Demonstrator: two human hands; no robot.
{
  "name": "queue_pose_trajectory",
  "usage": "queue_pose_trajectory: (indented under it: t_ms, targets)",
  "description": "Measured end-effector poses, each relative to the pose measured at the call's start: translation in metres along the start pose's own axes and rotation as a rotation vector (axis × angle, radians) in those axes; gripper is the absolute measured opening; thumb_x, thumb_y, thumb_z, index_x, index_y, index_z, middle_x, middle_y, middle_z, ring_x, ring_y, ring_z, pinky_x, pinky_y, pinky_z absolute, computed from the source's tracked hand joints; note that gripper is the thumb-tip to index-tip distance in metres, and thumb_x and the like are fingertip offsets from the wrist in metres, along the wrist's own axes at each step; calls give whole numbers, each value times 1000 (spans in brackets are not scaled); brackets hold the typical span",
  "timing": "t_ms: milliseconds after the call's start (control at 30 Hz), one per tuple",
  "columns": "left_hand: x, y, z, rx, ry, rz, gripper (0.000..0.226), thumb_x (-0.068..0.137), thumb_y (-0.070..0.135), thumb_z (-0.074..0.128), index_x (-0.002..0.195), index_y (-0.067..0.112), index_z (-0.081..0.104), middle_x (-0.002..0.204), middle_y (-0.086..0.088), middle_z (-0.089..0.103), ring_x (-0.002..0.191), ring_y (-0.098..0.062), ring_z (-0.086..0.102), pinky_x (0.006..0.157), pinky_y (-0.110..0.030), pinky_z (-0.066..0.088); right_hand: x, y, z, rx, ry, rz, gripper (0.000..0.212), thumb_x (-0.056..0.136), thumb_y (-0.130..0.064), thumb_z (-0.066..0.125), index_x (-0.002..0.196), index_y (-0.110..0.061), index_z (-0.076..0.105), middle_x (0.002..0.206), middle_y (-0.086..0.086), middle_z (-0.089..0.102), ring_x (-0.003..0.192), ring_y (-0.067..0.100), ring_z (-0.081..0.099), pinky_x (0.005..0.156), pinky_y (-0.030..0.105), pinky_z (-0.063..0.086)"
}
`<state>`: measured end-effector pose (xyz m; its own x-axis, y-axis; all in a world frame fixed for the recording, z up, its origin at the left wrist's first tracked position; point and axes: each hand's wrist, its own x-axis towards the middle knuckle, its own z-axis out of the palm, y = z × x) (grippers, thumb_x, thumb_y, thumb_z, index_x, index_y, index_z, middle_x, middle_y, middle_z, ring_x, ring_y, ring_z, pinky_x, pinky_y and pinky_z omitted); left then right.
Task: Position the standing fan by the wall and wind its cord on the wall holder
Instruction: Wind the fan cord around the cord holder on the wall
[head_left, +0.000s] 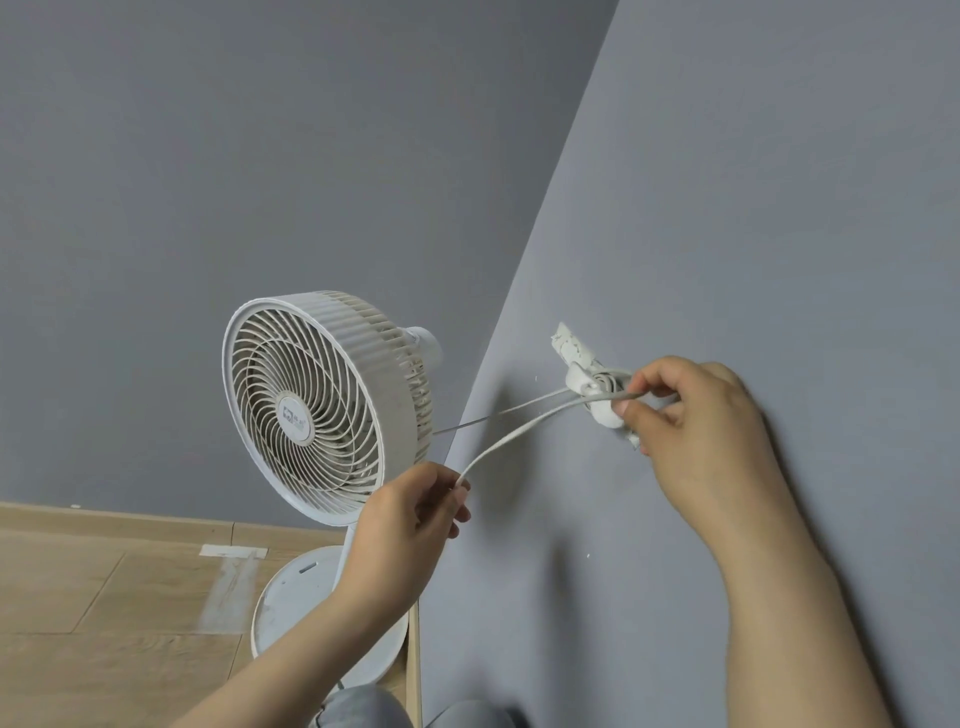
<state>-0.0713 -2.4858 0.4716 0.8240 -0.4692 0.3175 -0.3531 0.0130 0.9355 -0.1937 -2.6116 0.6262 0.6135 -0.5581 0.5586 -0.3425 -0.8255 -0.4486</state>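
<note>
A white standing fan (317, 405) stands in the corner where two grey walls meet, its round base (291, 603) on the wood floor. A white cord holder (584, 371) is fixed to the right wall with a few turns of cord round it. The white cord (519, 428) runs from the holder down and left. My left hand (410, 519) pinches the cord's lower stretch in front of the fan's pole. At the holder, my right hand (691, 415) pinches the cord between thumb and fingers. A second strand stretches from the holder to behind the fan head.
Grey walls (753, 208) close the corner behind and to the right of the fan. A pale wooden skirting (130, 519) runs along the floor edge. A strip of white tape (231, 551) lies on the wood floor (104, 623). My knees show at the bottom edge.
</note>
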Motion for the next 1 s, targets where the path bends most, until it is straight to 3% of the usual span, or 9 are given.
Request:
queue_pose_trajectory:
  t_ms: [100, 200, 367, 467, 567, 800, 1000]
  targets:
    - [-1, -1, 1, 26, 1, 13, 18, 90, 11, 61, 75, 21, 64, 66, 7, 70, 54, -5, 61, 55, -14, 46, -16, 5, 7, -9, 15, 4, 11, 87, -18, 64, 82, -25, 57, 94, 2, 51, 69, 12, 57, 60, 5, 37]
    - [-2, -3, 1, 53, -6, 18, 16, 90, 11, 60, 79, 21, 66, 68, 10, 71, 57, -6, 63, 58, -19, 50, -28, 15, 15, -3, 23, 18, 11, 88, -16, 62, 85, -24, 55, 91, 3, 56, 73, 15, 56, 61, 7, 35]
    - [-3, -5, 3, 61, -10, 18, 17, 90, 10, 60, 79, 21, 66, 71, 12, 71, 58, -7, 63, 63, -26, 53, -43, 22, 28, 57, 57, 70, 15, 90, -10, 58, 87, -24, 52, 87, -1, 59, 72, 4, 55, 58, 6, 36]
    - [-3, -7, 3, 40, -11, 4, 16, 90, 8, 60, 81, 19, 67, 72, 9, 71, 58, -7, 63, 63, -24, 52, -51, 26, 38, 84, 63, 104, 17, 90, -8, 57, 89, -24, 51, 87, -3, 60, 75, 16, 59, 60, 11, 38]
    - [-3, -9, 2, -26, -37, -28, 18, 90, 5, 57, 83, 18, 68, 73, 3, 72, 59, -7, 62, 61, -17, 51, -56, 29, 46, 100, 51, 124, 18, 90, -7, 56, 91, -24, 51, 91, 0, 62, 79, 22, 63, 70, 28, 44]
    - [-5, -10, -3, -87, -197, -80, 31, 89, -5, 52, 79, 19, 70, 71, -4, 71, 66, -12, 61, 68, -23, 51, -52, 37, 66, 59, -6, 219, 18, 88, -7, 61, 104, -15, 58, 99, 1, 63, 90, 23, 61, 76, 27, 41]
    - [-5, -18, -13, -66, -264, -141, 29, 89, 3, 56, 81, 24, 74, 68, 1, 70, 63, -8, 57, 66, -24, 49, -40, 38, 85, 58, -72, 257, 23, 88, -4, 59, 111, -10, 59, 108, 6, 65, 101, 26, 61, 86, 30, 42]
